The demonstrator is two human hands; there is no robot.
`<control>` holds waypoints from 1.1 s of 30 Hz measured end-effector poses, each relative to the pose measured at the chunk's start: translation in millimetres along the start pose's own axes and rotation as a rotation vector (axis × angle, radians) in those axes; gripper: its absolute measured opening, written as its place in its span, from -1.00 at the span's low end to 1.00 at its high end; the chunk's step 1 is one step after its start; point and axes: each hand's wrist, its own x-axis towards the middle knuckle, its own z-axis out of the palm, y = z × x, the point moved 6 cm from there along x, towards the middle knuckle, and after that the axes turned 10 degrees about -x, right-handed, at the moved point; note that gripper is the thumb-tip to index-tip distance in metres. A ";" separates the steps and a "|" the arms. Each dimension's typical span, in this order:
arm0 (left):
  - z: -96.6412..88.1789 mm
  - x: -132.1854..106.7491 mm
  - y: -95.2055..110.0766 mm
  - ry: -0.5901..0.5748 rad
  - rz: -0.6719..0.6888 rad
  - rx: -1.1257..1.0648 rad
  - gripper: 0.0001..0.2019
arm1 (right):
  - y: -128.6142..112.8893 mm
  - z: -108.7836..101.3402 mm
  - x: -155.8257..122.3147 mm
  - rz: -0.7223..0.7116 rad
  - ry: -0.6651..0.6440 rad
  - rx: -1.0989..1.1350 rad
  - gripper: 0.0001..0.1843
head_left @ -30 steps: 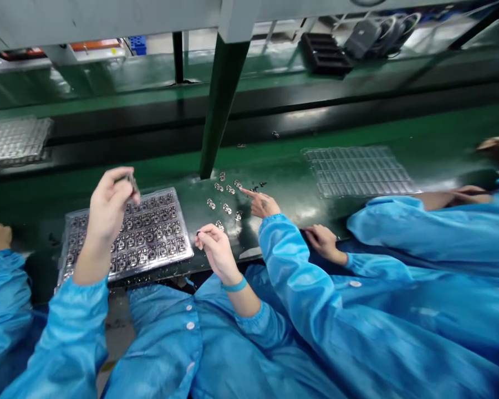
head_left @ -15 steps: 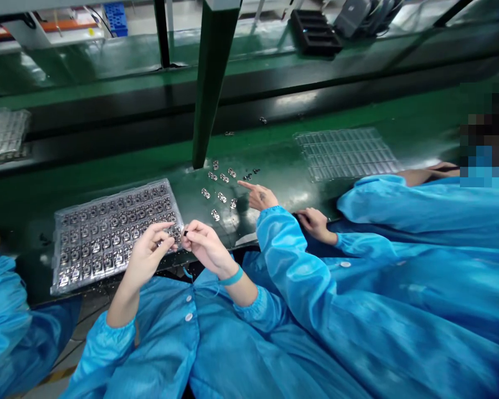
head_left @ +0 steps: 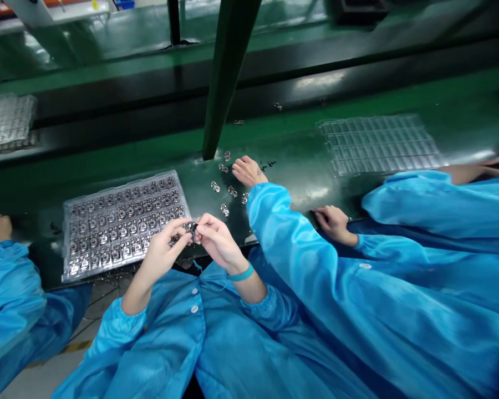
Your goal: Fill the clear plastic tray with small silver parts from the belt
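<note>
In the head view, your left hand (head_left: 162, 252) and right hand (head_left: 216, 241) pinch one small metal part (head_left: 190, 226) between fingertips, just off the filled tray (head_left: 122, 224) at the table (head_left: 299, 183) edge. A loose pinch could drop it into your lap. Half a second ago the hands were slightly apart; a co-worker's hand (head_left: 246, 170) now covers the loose parts (head_left: 224, 209).

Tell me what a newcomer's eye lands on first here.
First, the left hand and right hand meeting at bottom centre, pinching one small metal part between their fingertips. Just left of them lies a clear tray packed with rows of like parts. To the right, a co-worker's hand rests among loose parts on the green bench.
</note>
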 end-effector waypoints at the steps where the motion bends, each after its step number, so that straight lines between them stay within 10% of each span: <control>1: -1.0 -0.6 -0.8 0.005 -0.004 0.011 -0.65 | 0.1 0.0 0.3 -0.005 0.004 -0.014 -0.48; 33: -9.4 -10.3 -8.5 0.011 -0.015 0.073 -0.63 | -6.2 -1.6 -5.4 -0.061 0.084 -0.348 -0.45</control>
